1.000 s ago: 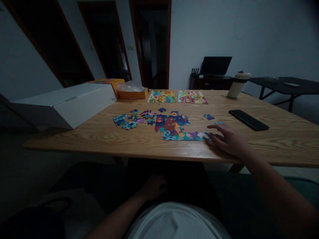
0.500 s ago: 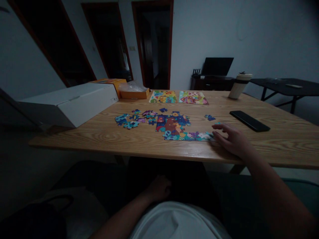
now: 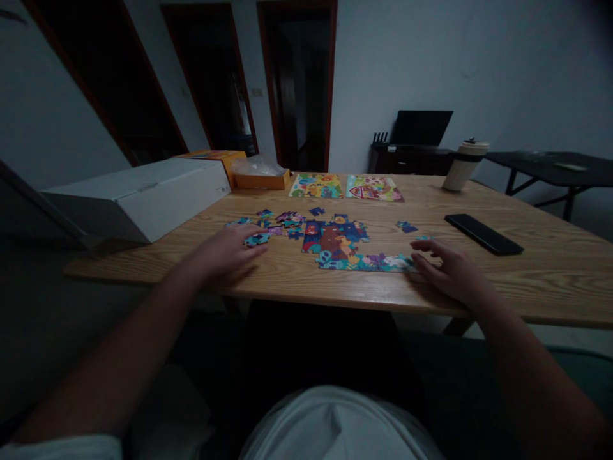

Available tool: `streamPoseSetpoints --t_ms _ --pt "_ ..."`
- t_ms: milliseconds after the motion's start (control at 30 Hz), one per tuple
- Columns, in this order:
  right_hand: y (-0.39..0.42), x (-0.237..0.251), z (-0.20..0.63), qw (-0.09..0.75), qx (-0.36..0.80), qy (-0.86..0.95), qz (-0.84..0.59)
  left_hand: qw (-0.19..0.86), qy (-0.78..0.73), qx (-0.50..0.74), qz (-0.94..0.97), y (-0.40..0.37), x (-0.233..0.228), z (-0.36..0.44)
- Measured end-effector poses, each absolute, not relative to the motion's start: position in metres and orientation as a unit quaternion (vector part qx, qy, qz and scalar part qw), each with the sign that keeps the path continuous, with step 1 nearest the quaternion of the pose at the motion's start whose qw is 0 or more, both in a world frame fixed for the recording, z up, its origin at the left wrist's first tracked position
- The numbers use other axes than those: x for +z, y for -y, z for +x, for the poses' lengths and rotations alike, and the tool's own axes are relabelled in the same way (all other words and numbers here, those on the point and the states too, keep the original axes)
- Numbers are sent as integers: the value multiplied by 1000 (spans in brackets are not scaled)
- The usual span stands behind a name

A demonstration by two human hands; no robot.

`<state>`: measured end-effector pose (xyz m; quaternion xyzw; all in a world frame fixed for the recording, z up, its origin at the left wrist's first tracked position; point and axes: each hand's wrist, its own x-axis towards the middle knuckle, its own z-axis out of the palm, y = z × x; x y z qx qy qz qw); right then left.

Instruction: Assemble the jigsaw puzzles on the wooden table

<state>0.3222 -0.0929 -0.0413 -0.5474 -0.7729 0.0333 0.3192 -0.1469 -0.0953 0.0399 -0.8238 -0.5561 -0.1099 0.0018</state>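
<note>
Our wooden tabletop (image 3: 541, 281) carries a white box (image 3: 167, 191) and, between our hands, a part-joined puzzle (image 3: 330, 241). Our right hand (image 3: 447, 268) rests loosely open beside the end of the puzzle's near row; our left hand (image 3: 228, 250) is at the loose pieces (image 3: 290, 218), whether gripping one we cannot tell. The box's small marking (image 3: 223, 190) we cannot read.

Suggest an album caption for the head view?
Left hand among the loose pieces, right hand beside the unfinished puzzle.
</note>
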Motion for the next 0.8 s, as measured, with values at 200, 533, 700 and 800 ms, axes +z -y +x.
streamPoseSetpoints --t_ms 200,533,700,800 --pt "92 -43 323 321 40 775 -543 -26 606 10 -795 28 31 -171" --pt "96 -39 319 334 45 775 -535 35 609 -58 -790 29 34 -155" --pt "95 -24 313 352 82 758 -544 55 553 -190 -810 27 45 -139" --pt "87 -3 294 383 146 757 -508 79 468 -284 -833 30 54 -104"
